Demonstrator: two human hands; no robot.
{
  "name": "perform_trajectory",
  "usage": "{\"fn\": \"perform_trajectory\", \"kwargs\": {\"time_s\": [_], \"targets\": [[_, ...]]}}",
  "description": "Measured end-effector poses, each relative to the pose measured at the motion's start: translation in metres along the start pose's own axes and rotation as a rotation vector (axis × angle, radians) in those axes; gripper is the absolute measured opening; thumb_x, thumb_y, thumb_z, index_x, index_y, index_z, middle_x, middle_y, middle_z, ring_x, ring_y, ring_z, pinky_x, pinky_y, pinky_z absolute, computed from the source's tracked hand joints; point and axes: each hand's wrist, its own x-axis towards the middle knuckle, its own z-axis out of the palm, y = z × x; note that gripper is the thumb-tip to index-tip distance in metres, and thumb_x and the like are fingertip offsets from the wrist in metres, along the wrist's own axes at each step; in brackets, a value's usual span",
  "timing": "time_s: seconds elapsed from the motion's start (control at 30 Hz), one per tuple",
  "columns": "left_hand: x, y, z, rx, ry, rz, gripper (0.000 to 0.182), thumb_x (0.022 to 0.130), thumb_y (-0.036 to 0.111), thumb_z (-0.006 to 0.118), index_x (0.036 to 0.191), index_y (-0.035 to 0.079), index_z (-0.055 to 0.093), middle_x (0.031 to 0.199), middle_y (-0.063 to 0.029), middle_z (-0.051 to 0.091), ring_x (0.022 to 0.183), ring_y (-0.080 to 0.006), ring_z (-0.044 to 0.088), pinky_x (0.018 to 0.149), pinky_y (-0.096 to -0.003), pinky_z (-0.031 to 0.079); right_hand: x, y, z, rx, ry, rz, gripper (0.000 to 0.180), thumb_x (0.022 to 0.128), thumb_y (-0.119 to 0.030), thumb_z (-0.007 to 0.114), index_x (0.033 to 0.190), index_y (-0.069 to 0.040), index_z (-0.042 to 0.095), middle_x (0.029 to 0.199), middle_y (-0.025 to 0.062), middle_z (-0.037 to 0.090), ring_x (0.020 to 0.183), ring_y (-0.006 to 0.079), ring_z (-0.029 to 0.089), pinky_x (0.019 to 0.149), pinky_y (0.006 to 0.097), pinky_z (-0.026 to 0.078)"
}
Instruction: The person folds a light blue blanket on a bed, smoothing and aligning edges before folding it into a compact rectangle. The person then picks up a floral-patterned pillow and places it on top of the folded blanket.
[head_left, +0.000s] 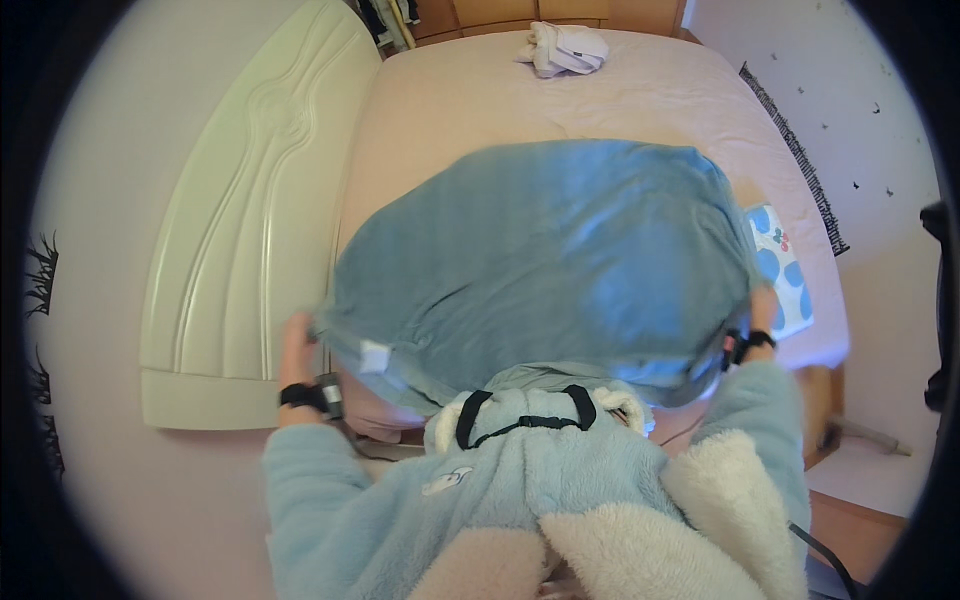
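A blue-grey blanket (525, 247) is spread wide in front of me over the bed, its far edge on the pink sheet. My left hand (298, 331) grips its left edge beside the headboard. At the opposite side, my right hand (763, 306) holds the right edge; motion blurs it and the cloth partly hides its fingers. A white label (374, 357) shows on the blanket near my left hand. The near edge hangs in folds before my chest. Both wrists wear black straps.
A cream moulded headboard (225, 285) stands along the left. On the pink bed sheet (465, 97) lies a folded white cloth (568, 51) at the far end. A white and blue patterned folded item (780, 262) rests right of the blanket. Wooden cabinets (495, 11) stand beyond the bed.
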Motion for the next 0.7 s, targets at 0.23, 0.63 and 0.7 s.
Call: {"fn": "perform_trajectory", "kwargs": {"time_s": [0.23,0.63,0.7], "targets": [[-0.139,0.036,0.229,0.128,-0.591,0.509,0.024,0.079,0.010,0.051,0.102,0.003,0.055,0.080,-0.0004,0.054,0.069,-0.0087,0.049,0.058,-0.0220,0.040,-0.125,-0.412,-0.166,0.653,0.199,-0.864,0.015,0.070,-0.013,0.060,0.084,-0.008,0.061,0.067,0.0087,0.057,0.072,0.0265,0.054,0.078,0.0407,0.041],[-0.187,-0.013,0.185,-0.048,-0.526,0.041,0.019,0.085,0.009,0.052,0.099,-0.001,0.045,0.088,-0.0070,0.055,0.073,-0.0121,0.055,0.059,-0.0246,0.047,-0.262,-0.455,-0.226,0.707,-0.142,-0.981,0.033,0.063,-0.010,0.066,0.095,-0.009,0.061,0.066,0.0017,0.050,0.071,0.0187,0.050,0.085,0.0395,0.037],[-0.183,-0.018,0.178,-0.089,-0.567,-0.023,0.020,0.085,0.008,0.051,0.101,-0.001,0.043,0.092,-0.0074,0.055,0.077,-0.0126,0.056,0.063,-0.0247,0.048,-0.273,-0.459,-0.219,0.676,-0.162,-0.950,0.034,0.062,-0.009,0.066,0.096,-0.009,0.061,0.067,0.0018,0.050,0.072,0.0188,0.050,0.085,0.0398,0.037]]}}
